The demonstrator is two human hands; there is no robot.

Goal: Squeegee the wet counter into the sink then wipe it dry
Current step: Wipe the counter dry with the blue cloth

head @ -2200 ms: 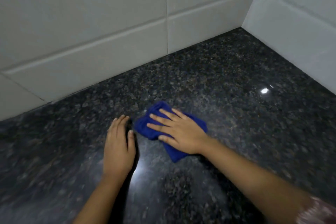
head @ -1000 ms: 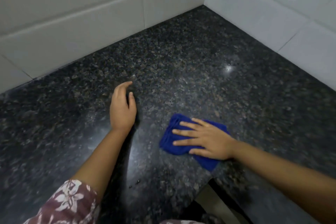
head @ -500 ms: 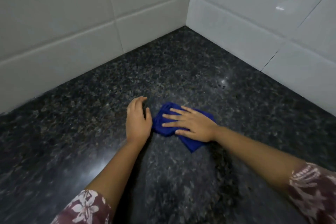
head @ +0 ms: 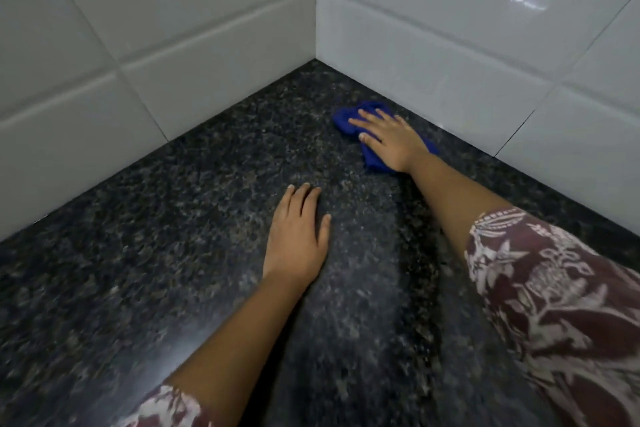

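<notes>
The blue cloth (head: pixel 373 160) is now pushed away from the left hand (head: pixel 296 239), just beside which it was seen half a second ago. It is found farther up the counter (head: pixel 173 218), near the foot of the right-side tiled wall (head: pixel 450 62) and close to the corner. The right hand (head: pixel 391 140) is carried there with it, pressed flat on top, the arm stretched out. The two hands, nearly touching before, are now set well apart. The left hand's fingers, slightly curled earlier, are laid straight.

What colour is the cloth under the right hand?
Deep blue cloth, seen in the head view, its only view.
</notes>
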